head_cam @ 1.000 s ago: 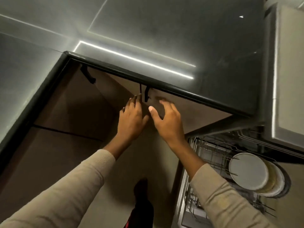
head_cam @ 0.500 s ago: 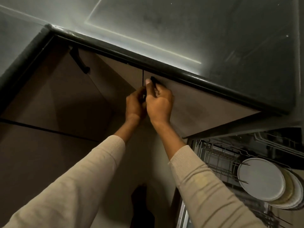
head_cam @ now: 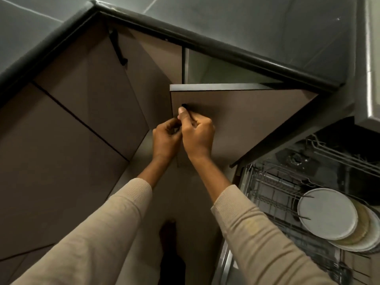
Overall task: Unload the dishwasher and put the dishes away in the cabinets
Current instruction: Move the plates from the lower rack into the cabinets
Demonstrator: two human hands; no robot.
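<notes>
Right hand is on the cabinet door, fingers curled round its black handle, thumb laid up along the bar. That door stands ajar beneath the dark counter, just right of the counter's inner corner, with pale cabinet interior showing in the gap behind its top edge. Left hand sits tight against the right, fingers curled at the door's left edge; whether it has the handle's lower end or the edge itself, I can't tell from this angle. Over at the lower right the dishwasher rack is out, and the plates stand on edge between the tines at its right end, a grey one in front, paler ones stacked behind, well apart from both hands. Left of the corner, a closed door carries a second handle.
</notes>
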